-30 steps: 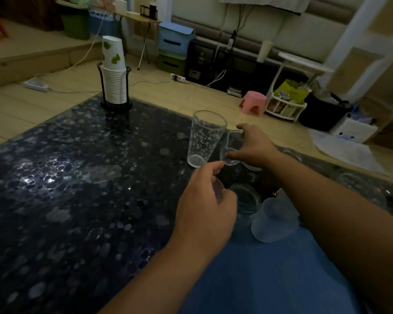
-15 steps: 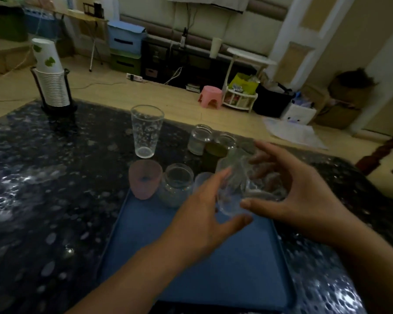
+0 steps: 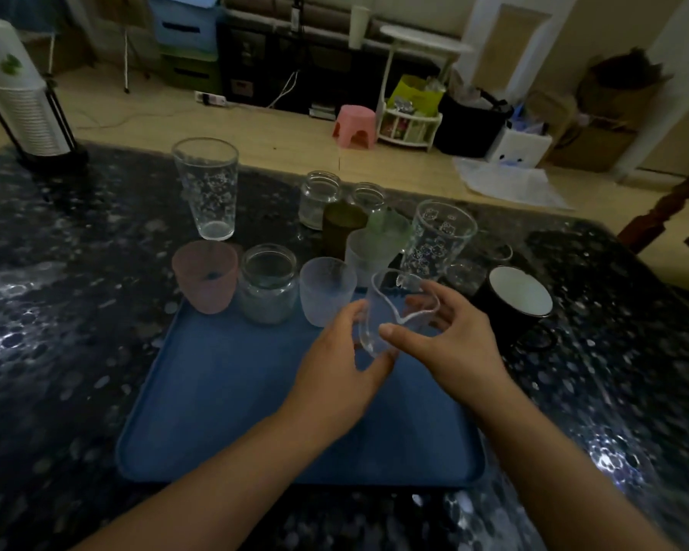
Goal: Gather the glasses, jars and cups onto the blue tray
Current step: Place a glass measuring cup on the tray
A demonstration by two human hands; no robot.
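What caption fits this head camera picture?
Both hands hold a clear glass above the blue tray.

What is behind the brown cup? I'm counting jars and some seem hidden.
Behind the brown cup stand two clear jars on the dark table. The cup covers their lower parts, so anything low between them is hidden.

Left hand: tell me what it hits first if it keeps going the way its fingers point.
The left hand already touches the clear glass both hands hold. Beyond that, probably the tall printed glass, though depth is unclear.
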